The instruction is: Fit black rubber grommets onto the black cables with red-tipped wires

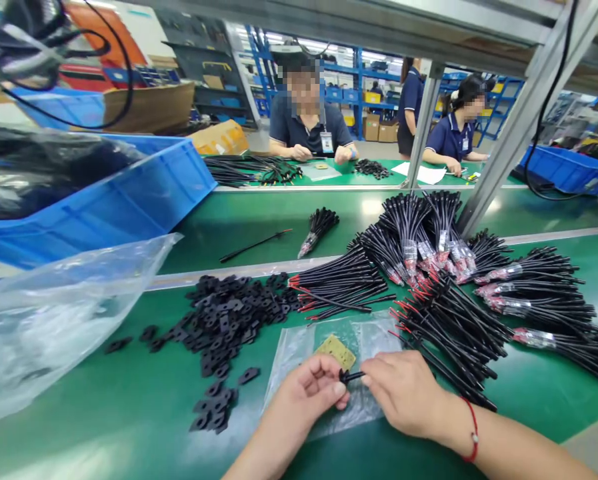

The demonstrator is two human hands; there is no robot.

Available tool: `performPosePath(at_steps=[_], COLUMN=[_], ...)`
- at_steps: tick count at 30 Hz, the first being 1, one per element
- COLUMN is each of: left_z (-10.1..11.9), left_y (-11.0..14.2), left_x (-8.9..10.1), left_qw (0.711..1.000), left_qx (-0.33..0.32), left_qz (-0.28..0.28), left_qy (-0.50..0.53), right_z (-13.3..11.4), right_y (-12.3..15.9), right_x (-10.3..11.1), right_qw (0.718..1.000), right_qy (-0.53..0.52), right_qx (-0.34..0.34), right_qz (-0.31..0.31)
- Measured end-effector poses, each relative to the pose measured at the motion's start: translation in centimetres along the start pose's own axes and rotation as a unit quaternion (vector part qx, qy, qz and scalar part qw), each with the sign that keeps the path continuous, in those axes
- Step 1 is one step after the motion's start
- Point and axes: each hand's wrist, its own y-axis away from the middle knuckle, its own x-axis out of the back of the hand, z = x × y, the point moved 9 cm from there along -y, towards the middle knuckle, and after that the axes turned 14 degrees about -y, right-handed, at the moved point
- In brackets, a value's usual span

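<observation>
At the front of the bench, my left hand [315,388] pinches a small black flat piece [343,376] at the end of a short black cable [355,376]. My right hand [406,393] grips that cable from the other side, and its fingers hide most of it. Beneath both hands lies a clear plastic bag [291,360] with a yellowish sponge-like pad [336,351] on it. Left of my hands is a heap of black flat pieces with holes [229,313]. Loose black cables with red ends [453,327] lie just beyond my right hand.
Taped cable bundles [543,300] cover the right side. More loose cables [336,287] lie behind the bag. A blue bin [153,193] and a plastic sheet [69,320] occupy the left. A metal post [503,127] rises at right. Co-workers [306,127] sit across the bench.
</observation>
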Motion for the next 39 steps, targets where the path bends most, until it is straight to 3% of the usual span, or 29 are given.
performPosePath(at_steps=[5, 10, 17, 26, 29, 32, 36, 39], left_z=[-0.1, 1.1, 2.2, 2.5, 3.1, 3.7, 3.1, 2.6], left_y=[-0.1, 0.4, 0.8, 1.0, 0.8, 0.6, 0.7, 0.9], left_x=[0.1, 0.1, -0.4, -1.5, -1.3, -0.3, 0.7, 0.0], left_qw=[0.994, 0.980, 0.962, 0.936, 0.931, 0.935, 0.963, 0.985], left_qx=[-0.035, -0.061, -0.096, -0.129, -0.131, -0.129, -0.091, -0.074], left_qz=[0.012, 0.030, 0.035, 0.016, 0.012, 0.045, 0.085, 0.057], left_qy=[-0.099, -0.188, -0.252, -0.327, -0.342, -0.329, -0.240, -0.144], right_z=[0.9, 1.6, 1.4, 1.6, 1.6, 1.6, 1.0, 0.2], right_y=[0.2, 0.2, 0.2, 0.3, -0.2, -0.5, -0.1, 0.4], right_x=[-1.0, -1.5, -1.5, -3.1, -2.9, -2.1, -0.5, 0.3], right_qw=[0.991, 0.972, 0.964, 0.948, 0.953, 0.971, 0.988, 0.996], right_qy=[-0.088, -0.171, -0.197, -0.186, -0.185, -0.160, -0.129, -0.082], right_qx=[-0.077, -0.132, -0.149, -0.182, -0.176, -0.149, -0.089, -0.034], right_qz=[-0.066, -0.087, -0.101, -0.186, -0.163, -0.101, -0.011, 0.025])
